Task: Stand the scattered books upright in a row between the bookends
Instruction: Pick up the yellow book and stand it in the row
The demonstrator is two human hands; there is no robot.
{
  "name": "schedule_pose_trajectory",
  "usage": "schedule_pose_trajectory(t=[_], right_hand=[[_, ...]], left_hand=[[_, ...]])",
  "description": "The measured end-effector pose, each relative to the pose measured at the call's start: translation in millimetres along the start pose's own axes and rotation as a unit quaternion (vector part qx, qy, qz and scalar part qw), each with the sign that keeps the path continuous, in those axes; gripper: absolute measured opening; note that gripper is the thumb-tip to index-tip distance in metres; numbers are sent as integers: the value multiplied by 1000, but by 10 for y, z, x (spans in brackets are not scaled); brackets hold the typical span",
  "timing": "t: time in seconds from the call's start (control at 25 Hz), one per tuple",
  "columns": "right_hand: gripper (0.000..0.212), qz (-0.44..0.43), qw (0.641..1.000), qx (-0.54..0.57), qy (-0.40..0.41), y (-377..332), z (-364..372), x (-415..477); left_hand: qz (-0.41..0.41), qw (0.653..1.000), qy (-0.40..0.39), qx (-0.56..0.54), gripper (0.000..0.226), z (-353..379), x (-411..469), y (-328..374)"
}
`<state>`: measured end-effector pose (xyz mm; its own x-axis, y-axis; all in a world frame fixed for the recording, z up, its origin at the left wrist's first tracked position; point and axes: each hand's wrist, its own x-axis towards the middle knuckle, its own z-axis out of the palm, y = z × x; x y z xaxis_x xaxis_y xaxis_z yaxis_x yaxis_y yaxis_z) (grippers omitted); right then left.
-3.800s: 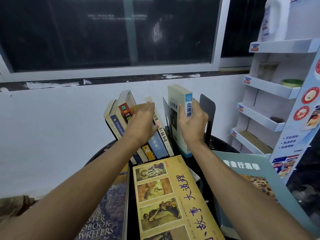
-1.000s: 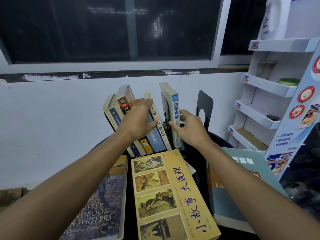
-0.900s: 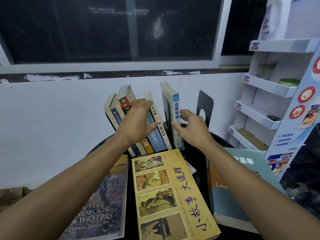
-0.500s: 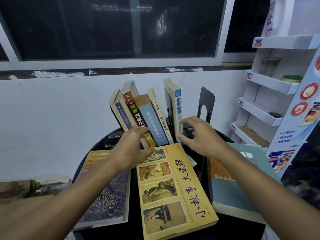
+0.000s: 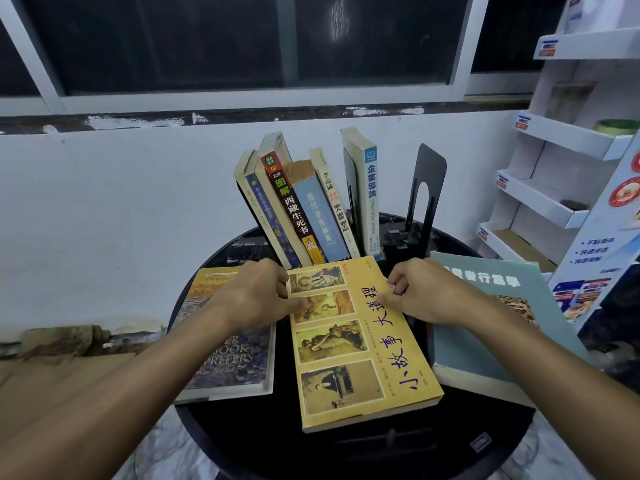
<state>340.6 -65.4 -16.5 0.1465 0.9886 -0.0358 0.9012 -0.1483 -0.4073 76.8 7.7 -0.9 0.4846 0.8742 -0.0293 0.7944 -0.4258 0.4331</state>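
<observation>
Black table (image 5: 259,438), flat yellow book (image 5: 363,344) between left hand (image 5: 254,297) and right hand (image 5: 427,292)

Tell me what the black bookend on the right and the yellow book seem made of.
Black bookend: probably thin sheet metal, matte black coating; flat plate with a cut-out arched slot. Yellow book: paper, soft cover with slight sheen; scuffed, worn edges.

Round black tabletop (image 5: 249,431) in front of me. Behind it, a white wall (image 5: 104,202) runs beneath a dark window (image 5: 173,39). Right of the tabletop stands a white cardboard display rack (image 5: 561,136), with a green roll (image 5: 616,127) on one shelf.
</observation>
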Motion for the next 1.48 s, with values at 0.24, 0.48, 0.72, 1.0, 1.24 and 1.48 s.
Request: schedule_pose_trajectory(t=[0.24,0.48,0.72,1.0,1.24,1.48], right_hand=[[30,41,997,28,-64,-142,16,-46],[19,34,991,107,-76,-115,42,-99],[18,23,993,116,-27,-67,6,-123],[25,-33,970,206,127,-150,-278,-94],[39,-98,921,282,251,-216,-401,-80],[50,-130,891,312,301,-170,-293,-3]], left_hand=[[-26,997,-55,46,40,14,65,47],[-23,996,-82,23,32,76,70,66],[-10,999,-31,-35,21,89,6,9],[67,972,88,-209,38,-175,-47,-28],[133,925,182,-305,52,-364,-44,31],[202,916,223,-265,53,-339,-7,9]])
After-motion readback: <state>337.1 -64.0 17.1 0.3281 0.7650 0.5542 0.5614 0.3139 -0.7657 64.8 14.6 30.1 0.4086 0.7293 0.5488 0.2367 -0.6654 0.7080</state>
